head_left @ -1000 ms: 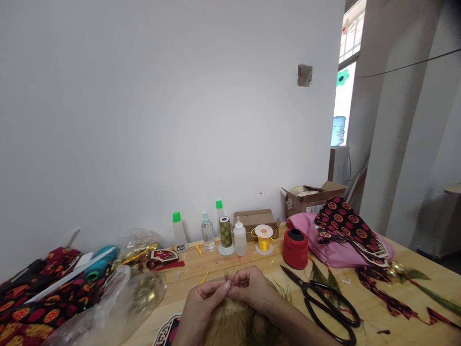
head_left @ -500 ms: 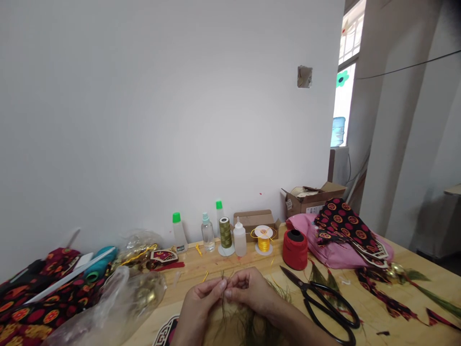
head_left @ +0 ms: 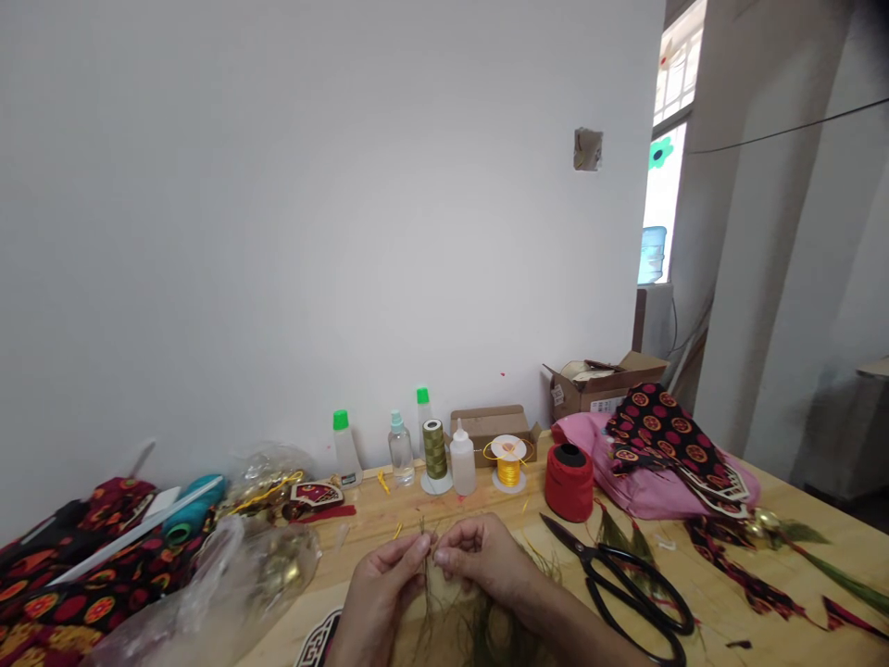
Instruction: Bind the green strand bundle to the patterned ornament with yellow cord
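My left hand [head_left: 379, 593] and my right hand [head_left: 482, 560] meet low in the middle of the view, over a wooden table [head_left: 708, 607]. Both pinch a thin bunch of dark green fibres [head_left: 427, 579] between thumb and fingertips. The strands stick up a little above my fingers and hang down in a loose tuft under my wrists. Just right of my right hand lie large black scissors [head_left: 625, 584]. A patterned patch [head_left: 319, 639] peeks out beneath my left wrist.
Along the wall stand green-capped bottles [head_left: 344, 447], an olive thread spool [head_left: 435, 448], a white squeeze bottle [head_left: 462, 459], a yellow cord reel [head_left: 509, 460] and a red thread cone [head_left: 569, 479]. Patterned fabric [head_left: 56, 574] and a plastic bag [head_left: 229, 584] lie left; pink cloth [head_left: 645, 482] and cardboard boxes [head_left: 601, 384] right.
My fingers have shifted slightly leftward along the fibres, and the strand tips now stand a bit further left. Everything else on the table is unmoved.
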{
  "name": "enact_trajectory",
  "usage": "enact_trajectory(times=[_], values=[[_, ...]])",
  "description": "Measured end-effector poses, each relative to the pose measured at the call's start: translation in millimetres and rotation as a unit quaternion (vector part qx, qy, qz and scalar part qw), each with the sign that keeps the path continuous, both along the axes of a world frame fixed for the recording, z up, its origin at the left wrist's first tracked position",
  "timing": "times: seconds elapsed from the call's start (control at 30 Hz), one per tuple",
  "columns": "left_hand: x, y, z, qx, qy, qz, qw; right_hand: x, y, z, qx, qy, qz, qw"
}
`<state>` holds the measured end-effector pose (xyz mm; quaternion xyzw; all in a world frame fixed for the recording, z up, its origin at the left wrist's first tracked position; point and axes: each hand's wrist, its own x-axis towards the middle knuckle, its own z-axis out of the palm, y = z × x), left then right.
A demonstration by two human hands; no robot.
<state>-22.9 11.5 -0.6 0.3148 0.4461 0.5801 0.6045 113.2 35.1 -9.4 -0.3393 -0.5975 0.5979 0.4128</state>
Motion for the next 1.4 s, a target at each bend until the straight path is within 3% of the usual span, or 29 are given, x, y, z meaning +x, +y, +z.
enact_trajectory(times=[0.17, 0.37, 0.63, 1.4], values=[[1, -2, 4.8, -0.011, -0.032, -0.004, 0.999, -1, 3, -2.6, 0.019, 0.003, -0.012, 1.000], [1, -1, 2.7, -0.011, -0.013, 0.004, 1.000, 0, 2, -2.1, 0.014, 0.014, -0.011, 1.000], [6, -8, 12.4, -0.005, -0.006, 0.005, 1.000, 0, 3, -2.7, 0.011, 0.009, -0.004, 1.000], [2, -5, 6.5, -0.006, -0.026, -0.030, 0.999, 1, -3, 4.3, -0.017, 0.046, 0.032, 0.998]])
